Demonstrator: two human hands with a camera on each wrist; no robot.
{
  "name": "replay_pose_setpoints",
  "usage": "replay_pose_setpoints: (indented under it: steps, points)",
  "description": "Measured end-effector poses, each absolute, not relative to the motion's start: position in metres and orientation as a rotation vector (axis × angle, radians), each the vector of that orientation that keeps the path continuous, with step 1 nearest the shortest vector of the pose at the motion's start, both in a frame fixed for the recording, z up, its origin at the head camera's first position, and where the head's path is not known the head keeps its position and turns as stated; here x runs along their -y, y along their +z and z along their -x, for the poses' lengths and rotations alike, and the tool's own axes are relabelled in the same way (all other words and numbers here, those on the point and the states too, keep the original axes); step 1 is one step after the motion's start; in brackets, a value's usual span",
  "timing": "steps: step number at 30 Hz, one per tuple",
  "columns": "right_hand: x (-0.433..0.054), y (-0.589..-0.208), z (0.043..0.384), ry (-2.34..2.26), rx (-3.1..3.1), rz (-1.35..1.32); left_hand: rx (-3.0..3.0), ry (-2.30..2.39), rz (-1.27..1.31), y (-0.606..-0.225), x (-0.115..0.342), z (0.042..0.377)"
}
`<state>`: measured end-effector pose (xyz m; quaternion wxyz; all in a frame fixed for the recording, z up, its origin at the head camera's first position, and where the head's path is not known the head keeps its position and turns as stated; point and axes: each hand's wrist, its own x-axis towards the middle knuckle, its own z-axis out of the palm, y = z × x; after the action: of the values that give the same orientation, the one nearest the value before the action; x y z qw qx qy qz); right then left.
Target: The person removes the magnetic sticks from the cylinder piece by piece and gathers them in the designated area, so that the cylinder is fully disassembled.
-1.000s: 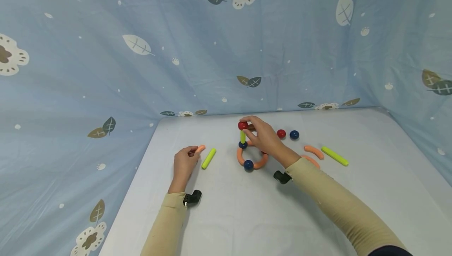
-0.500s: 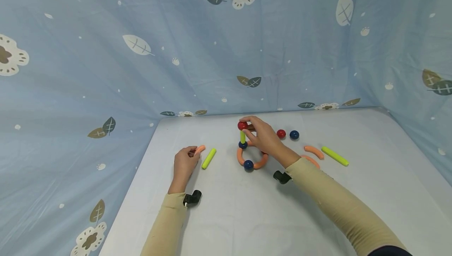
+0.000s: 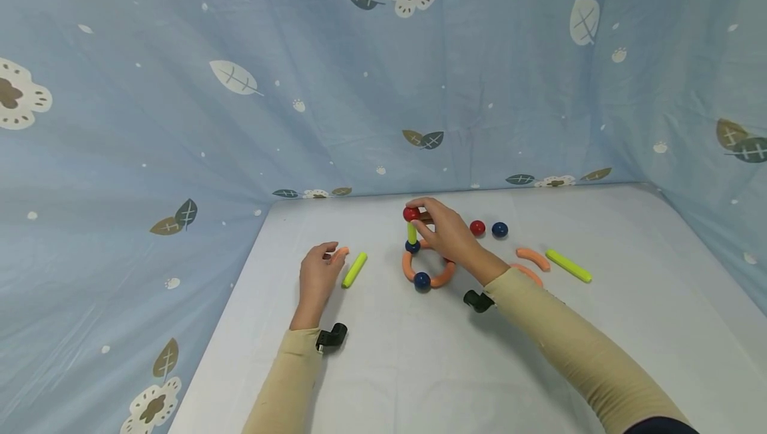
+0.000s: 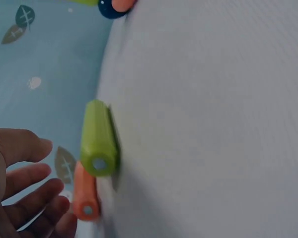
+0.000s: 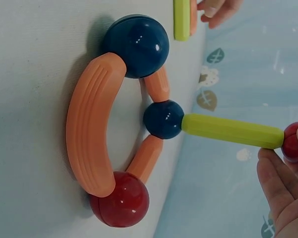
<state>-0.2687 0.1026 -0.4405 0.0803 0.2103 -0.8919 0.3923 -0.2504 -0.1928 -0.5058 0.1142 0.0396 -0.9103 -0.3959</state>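
My right hand [image 3: 446,231] pinches a red ball [image 5: 291,142] at the top of an upright green stick [image 5: 231,130]. The stick's lower end meets a blue ball [image 5: 164,119]. That ball belongs to a ring of curved orange sticks [image 5: 89,129], joined by another blue ball [image 5: 136,47] and a red ball [image 5: 121,201]. On the left, my left hand [image 3: 317,277] hovers by a short curved orange stick [image 4: 84,196], fingers apart with nothing between them. A loose green stick [image 4: 98,136] lies just right of that hand.
Behind the right hand sit a loose red ball [image 3: 477,227] and a blue ball [image 3: 500,229]. Farther right lie curved orange sticks [image 3: 533,259] and another green stick [image 3: 568,265]. A patterned blue cloth [image 3: 335,88] hangs behind the white table [image 3: 383,367].
My left hand has let go of the curved orange stick and shifted slightly right, its fingers spreading. My right hand stays on the red ball.
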Motion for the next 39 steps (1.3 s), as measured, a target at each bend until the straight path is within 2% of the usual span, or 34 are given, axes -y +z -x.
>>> replay_pose_setpoints:
  steps: [11,31,39]
  points:
    - [-0.099,-0.440,0.268,1.174,2.669,-0.621,2.600,-1.243,0.032,-0.481,0.156,0.250]
    - [-0.099,-0.441,0.268,1.159,2.634,-0.657,2.602,-1.386,0.370,-0.494,0.095,0.262]
    - [-0.099,-0.442,0.269,1.122,2.633,-0.665,2.576,-1.450,0.408,-0.495,0.082,0.270]
